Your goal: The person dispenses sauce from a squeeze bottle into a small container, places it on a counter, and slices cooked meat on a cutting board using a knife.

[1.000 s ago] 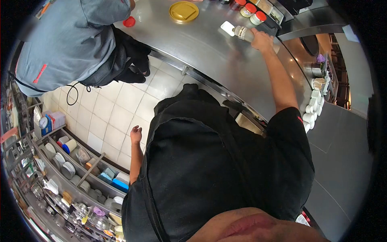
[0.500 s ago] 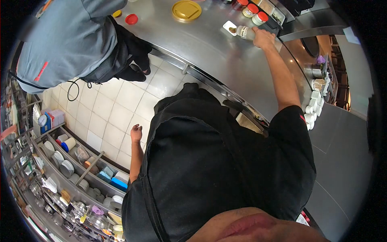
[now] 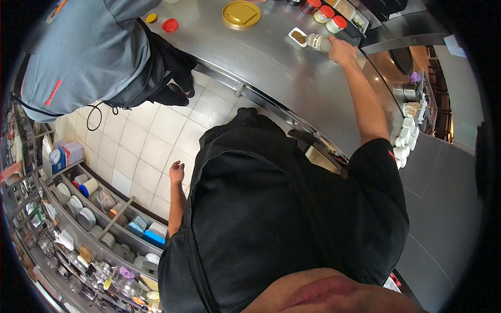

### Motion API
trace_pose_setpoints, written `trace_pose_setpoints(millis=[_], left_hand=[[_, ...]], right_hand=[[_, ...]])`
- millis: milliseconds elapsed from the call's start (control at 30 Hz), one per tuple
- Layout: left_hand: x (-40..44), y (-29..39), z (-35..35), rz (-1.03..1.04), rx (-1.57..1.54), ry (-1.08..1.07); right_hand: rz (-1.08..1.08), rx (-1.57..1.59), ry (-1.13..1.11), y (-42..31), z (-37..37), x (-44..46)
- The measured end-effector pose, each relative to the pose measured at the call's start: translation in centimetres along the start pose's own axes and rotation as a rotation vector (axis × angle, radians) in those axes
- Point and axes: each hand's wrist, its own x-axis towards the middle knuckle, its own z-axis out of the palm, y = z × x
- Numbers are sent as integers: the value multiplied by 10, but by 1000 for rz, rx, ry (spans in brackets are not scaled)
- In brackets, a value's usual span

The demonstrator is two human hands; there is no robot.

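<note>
My right hand (image 3: 343,51) reaches over the steel counter and is wrapped round a clear jar (image 3: 319,43) with a pale label. The jar lies tilted on its side, its mouth at the edge of a small white dish (image 3: 306,45). Brown powder (image 3: 298,36) covers much of the dish's inside. My left hand (image 3: 177,171) hangs low at my side above the tiled floor, fingers loosely bent and slightly apart, with nothing visible in it.
Red-lidded jars (image 3: 336,23) stand behind the dish on the counter (image 3: 271,57). A gold round lid (image 3: 241,14) and a red lid (image 3: 170,25) lie further left. A person in grey (image 3: 88,57) stands at the counter. Shelves with stacked dishes (image 3: 86,217) are at lower left.
More brown powder now lies in the white dish, spread over its inside. The jar has shifted very slightly to the right. My left hand has hardly moved.
</note>
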Motion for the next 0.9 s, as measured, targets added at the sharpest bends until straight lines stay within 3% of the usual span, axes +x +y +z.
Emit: trace_pose_setpoints(millis=[333, 533, 633, 800, 900], left_hand=[[-1, 5, -3, -12, -68, -9], [-6, 18, -11, -10, 0, 3], [-10, 27, -15, 9, 68, 15], [-30, 66, -20, -30, 234, 21], [-9, 37, -23, 60, 128, 27]], right_hand=[[16, 80, 36, 1, 16, -3], [-16, 288, 101, 13, 51, -1], [-27, 622, 116, 15, 70, -8], [-51, 1157, 370, 2, 99, 1], [-110, 1422, 513, -8, 75, 14]])
